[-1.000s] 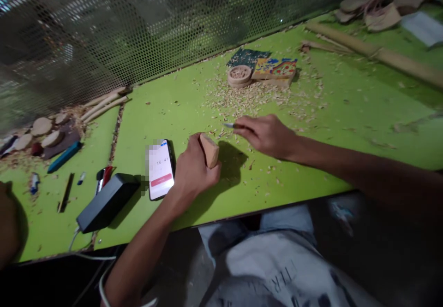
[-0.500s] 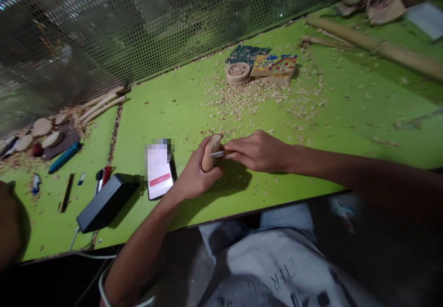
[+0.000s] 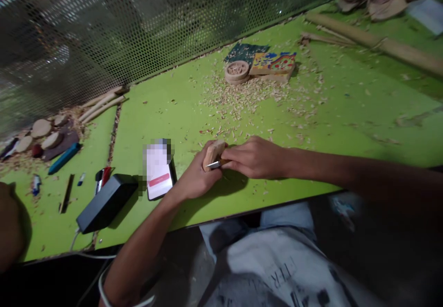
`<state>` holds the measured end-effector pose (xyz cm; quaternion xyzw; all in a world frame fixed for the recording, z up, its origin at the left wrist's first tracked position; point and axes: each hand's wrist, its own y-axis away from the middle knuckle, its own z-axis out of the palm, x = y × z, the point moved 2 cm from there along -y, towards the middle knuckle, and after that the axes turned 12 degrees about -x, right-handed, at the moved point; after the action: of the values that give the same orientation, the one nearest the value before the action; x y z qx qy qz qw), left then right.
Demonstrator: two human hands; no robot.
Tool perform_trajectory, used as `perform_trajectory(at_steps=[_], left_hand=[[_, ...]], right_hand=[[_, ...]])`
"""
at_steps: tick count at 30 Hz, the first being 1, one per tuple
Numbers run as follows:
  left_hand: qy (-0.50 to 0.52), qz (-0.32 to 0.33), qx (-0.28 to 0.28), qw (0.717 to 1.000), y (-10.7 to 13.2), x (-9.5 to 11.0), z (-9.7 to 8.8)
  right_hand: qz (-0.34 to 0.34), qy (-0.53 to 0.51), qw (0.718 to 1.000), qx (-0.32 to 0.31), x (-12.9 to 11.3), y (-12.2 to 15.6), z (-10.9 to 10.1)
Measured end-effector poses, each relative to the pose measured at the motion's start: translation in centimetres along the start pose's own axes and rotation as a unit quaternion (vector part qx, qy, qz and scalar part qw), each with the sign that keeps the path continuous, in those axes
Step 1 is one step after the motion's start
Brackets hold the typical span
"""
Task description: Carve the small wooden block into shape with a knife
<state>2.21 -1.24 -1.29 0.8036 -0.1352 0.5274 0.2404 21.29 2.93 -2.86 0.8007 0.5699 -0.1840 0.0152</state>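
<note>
My left hand (image 3: 199, 178) is wrapped around a small pale piece of wood (image 3: 213, 151), holding it above the green table (image 3: 166, 118). In my right hand (image 3: 254, 157) is a carving knife (image 3: 214, 164), gripped by its light brown handle. Its short blade lies against the near end of the wood, close to my left thumb. The far end of the wood shows a lighter cut face. My right fingers hide most of the handle.
A phone (image 3: 159, 173) and a black box with a cable (image 3: 105, 203) lie left of my hands. Beyond are wood shavings (image 3: 242, 95), a round wooden dish (image 3: 237, 73) and a painted block (image 3: 273, 63). A bamboo pole (image 3: 377, 42) lies right; another person's arm (image 3: 10, 228) is far left.
The knife blade has moved down along the wood toward its near end. The wood has tilted in my left hand, and my right hand has shifted slightly nearer to me.
</note>
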Motion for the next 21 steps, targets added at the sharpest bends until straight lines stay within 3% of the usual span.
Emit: perform_trajectory(at_steps=[5, 11, 13, 18, 21], left_hand=[[-0.019, 0.022, -0.004, 1.000, -0.1, 0.3, 0.1], [-0.005, -0.006, -0.002, 1.000, 0.3, -0.2, 0.0], [0.017, -0.004, -0.014, 1.000, 0.7, -0.2, 0.1], [0.050, 0.004, -0.069, 0.996, 1.3, -0.3, 0.5], [0.061, -0.009, -0.031, 0.998, 1.0, -0.5, 0.3]], right_hand=[[0.011, -0.009, 1.000, -0.006, 0.0, 0.0, -0.2], [0.018, -0.040, 0.999, 0.000, -0.5, -0.2, -0.2], [0.044, -0.071, 0.996, 0.035, 0.9, -0.1, -0.9], [0.220, -0.078, 0.955, 0.184, 7.2, 1.0, -3.8], [0.196, -0.098, 0.958, 0.183, 7.1, 1.1, -3.8]])
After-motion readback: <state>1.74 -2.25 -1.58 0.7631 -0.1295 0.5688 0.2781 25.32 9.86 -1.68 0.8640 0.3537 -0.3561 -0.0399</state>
